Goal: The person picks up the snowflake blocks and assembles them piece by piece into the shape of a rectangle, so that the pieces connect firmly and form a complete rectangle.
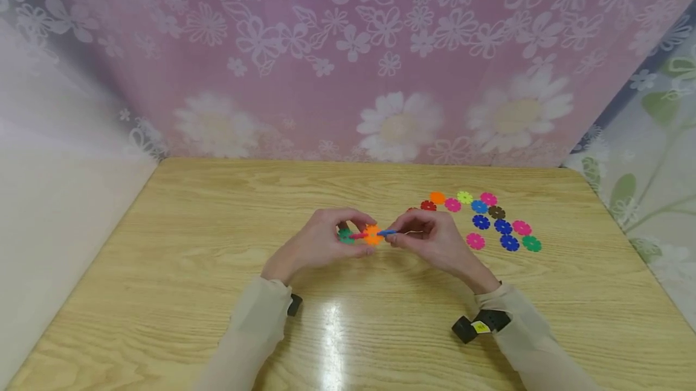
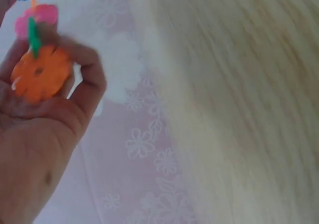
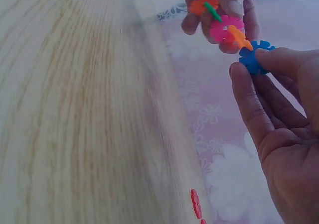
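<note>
Wooden table (image 1: 163, 294) below; left hand (image 1: 318, 238) grips joined discs (image 3: 239, 35), seemingly the pink disc (image 3: 219, 32); right hand (image 1: 437, 235) pinches the blue disc (image 3: 250, 61).

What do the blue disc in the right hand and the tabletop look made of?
Blue disc: likely moulded plastic, fairly matt; thin, evenly coloured, cleanly notched rim.
Tabletop: wood or wood-look laminate, smooth and semi-glossy; grain streaks and a bright reflection show, but I can't tell which.

left hand (image 1: 314, 239) grips green disc (image 1: 345, 235), pink disc (image 1: 358, 235) edge-on, orange disc (image 1: 373, 234), joined in a row. right hand (image 1: 441, 241) pinches blue disc (image 1: 387, 232), edge-on, at orange disc's rim. loose notched discs (image 1: 502, 227) scattered beyond and beside that hand on wood-grain table (image 1: 190, 246); pink floral backdrop (image 1: 304, 92) behind.
</note>
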Available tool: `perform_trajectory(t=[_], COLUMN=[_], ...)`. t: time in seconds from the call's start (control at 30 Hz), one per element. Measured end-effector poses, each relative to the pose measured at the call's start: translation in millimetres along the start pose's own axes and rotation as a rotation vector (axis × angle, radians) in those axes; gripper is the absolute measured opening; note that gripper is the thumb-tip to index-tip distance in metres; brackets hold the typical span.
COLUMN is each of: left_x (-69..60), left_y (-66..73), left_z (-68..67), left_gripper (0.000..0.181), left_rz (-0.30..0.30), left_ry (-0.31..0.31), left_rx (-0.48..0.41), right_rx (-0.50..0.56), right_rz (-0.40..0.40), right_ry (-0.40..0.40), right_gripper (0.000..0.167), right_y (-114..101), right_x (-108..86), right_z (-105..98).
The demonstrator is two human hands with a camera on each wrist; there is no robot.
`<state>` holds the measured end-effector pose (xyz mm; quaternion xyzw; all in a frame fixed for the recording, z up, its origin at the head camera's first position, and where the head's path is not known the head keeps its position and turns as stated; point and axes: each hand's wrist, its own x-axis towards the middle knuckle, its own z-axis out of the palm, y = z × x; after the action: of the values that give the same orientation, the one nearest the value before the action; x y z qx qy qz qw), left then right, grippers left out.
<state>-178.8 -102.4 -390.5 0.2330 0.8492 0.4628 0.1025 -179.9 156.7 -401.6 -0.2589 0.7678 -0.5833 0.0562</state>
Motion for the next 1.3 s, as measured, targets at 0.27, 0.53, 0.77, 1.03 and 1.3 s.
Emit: perform_trajectory(t=[0.27, 0.53, 0.77, 1.03, 1.3], left_x=[1.0, -0.1, 1.3, 7.5, 6.7], left_y=[-1.0, -4.7, -2.0, -1.5, -4.4], left_z=[-2.6, -0.5, 8.4, 19.0, 16.9], left_gripper=[0.029, 0.022, 0.02, 0.007, 0.004], left_rz=[0.04, 0.034, 0.062, 0.105, 0.074], left_ry=[-0.066, -0.103, -0.067, -0.034, -0.019], left_rx=[0.037, 0.08, 0.057, 0.071, 0.012], right_rx=[-0.013, -0.094, -0.131, -0.146, -0.266], right_rz=[0.004, 0.036, 0.041, 0.043, 0.087], right_ry=[-0.004, -0.04, -0.033, -0.035, -0.005], right_gripper=[0.009, 0.009, 0.008, 0.008, 0.012], right_y=[3.9, 12.8, 16.1, 16.2, 16.2], right_x=[-2.5, -6.7, -7.3, -5.4, -10.4], right_z=[-2.2, -2.5, 0.8, 3.2, -16.3])
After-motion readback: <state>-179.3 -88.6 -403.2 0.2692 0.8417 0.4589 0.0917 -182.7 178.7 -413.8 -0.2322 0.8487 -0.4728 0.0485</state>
